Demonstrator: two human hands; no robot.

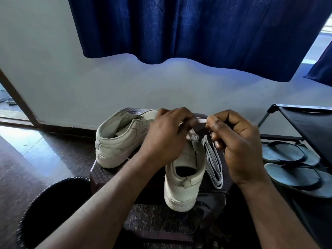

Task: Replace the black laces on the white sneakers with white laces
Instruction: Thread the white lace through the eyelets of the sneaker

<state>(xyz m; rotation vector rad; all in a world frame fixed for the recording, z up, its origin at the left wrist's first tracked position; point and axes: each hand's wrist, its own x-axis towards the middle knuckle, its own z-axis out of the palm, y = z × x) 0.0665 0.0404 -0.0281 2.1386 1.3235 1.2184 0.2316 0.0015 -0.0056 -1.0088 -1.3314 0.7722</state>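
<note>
I count two sneakers mid-frame: near sneaker [181, 187] heel down-frame, toe up-frame; far sneaker [116, 141] angled up-right. My left hand [167, 133] and right hand [237, 144] each pinch one white lace [201, 120] — one folded lace [214, 164] lies right of the near sneaker.

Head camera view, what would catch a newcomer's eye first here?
At centre, the left hand and right hand hold a flat white lace stretched between them, above the near white leather sneaker on a dark patterned stool. A second white sneaker sits to its left, a folded white lace bundle to its right. A deep blue curtain hangs across the top.
</note>
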